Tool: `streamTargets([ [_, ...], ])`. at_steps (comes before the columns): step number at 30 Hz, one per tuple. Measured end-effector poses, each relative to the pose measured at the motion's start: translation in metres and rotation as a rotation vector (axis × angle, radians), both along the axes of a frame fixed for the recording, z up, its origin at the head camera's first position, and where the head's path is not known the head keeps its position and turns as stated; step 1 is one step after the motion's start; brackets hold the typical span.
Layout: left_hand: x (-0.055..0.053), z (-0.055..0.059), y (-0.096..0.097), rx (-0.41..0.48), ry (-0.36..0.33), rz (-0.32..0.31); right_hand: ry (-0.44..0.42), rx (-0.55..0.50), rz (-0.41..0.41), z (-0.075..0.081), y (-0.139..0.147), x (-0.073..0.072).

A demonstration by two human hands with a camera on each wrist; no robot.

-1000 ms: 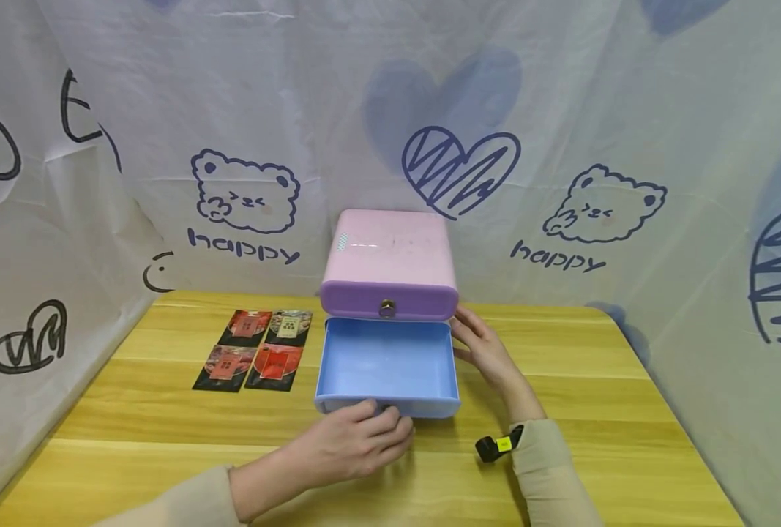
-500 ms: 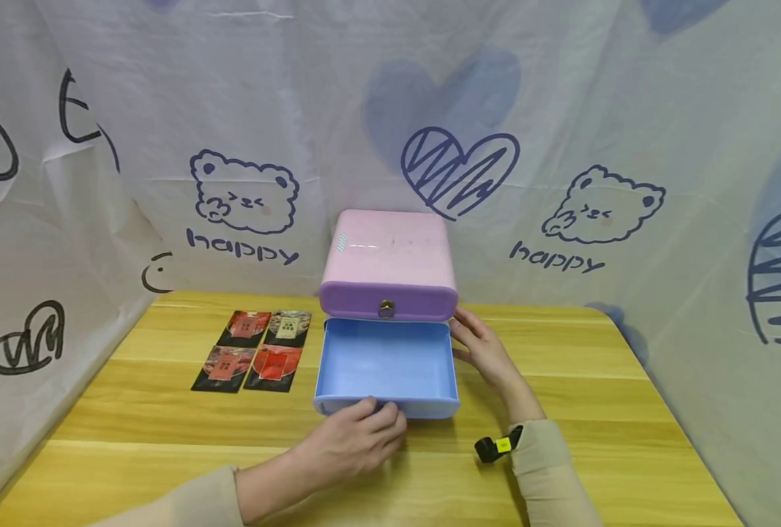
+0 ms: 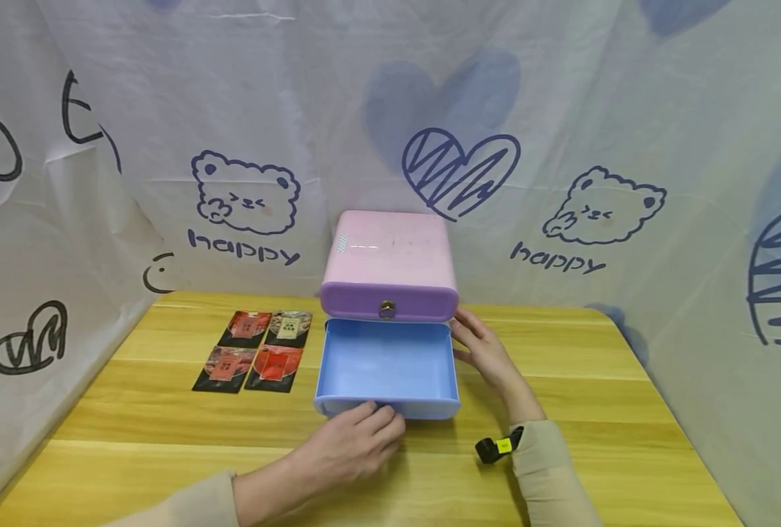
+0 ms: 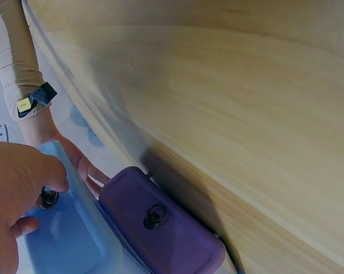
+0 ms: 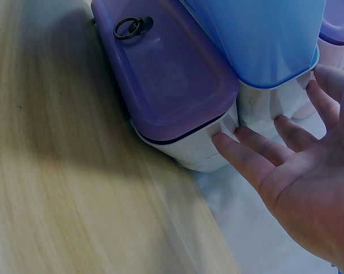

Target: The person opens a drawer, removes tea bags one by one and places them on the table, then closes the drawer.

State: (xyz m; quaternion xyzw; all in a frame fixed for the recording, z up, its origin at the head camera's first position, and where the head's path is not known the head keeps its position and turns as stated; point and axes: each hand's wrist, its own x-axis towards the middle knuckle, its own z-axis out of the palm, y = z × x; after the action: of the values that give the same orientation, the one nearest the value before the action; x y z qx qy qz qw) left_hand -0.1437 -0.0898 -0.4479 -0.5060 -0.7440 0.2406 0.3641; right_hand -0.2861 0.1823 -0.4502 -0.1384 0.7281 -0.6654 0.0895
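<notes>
A small pink cabinet [image 3: 390, 245] stands at the back of the table, with purple drawer fronts above and below a blue one. The blue drawer [image 3: 386, 359] is pulled well out, and nothing lies inside it. My left hand [image 3: 360, 443] is at the drawer's front, its fingers curled about the dark metal ring pull [image 4: 49, 198]. My right hand [image 3: 485, 348] rests on the cabinet's right side with fingers spread and nearly straight, the fingertips [image 5: 220, 138] against its pale wall. The lower purple drawer [image 5: 166, 74] is closed and has its own ring.
Several black and red packets [image 3: 274, 366] lie flat in two rows on the wooden table [image 3: 133, 439], left of the cabinet. A white curtain [image 3: 561, 110] with hearts and bears hangs behind. A black wrist camera [image 3: 489, 449] is strapped at the right sleeve.
The fingers of my left hand have shifted slightly left at the drawer's front. The drawer and my right hand have stayed in place.
</notes>
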Motion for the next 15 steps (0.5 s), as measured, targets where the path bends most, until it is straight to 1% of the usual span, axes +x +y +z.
streamTargets([
  [7,0.002,-0.0001,-0.0017,0.042,-0.065,-0.043,0.002,-0.001,0.001,-0.0007,0.0006,-0.0003],
  [15,0.0013,0.0037,-0.0048,0.056,-0.052,-0.084,-0.007,0.005,-0.008,-0.0016,0.0003,-0.0003],
])
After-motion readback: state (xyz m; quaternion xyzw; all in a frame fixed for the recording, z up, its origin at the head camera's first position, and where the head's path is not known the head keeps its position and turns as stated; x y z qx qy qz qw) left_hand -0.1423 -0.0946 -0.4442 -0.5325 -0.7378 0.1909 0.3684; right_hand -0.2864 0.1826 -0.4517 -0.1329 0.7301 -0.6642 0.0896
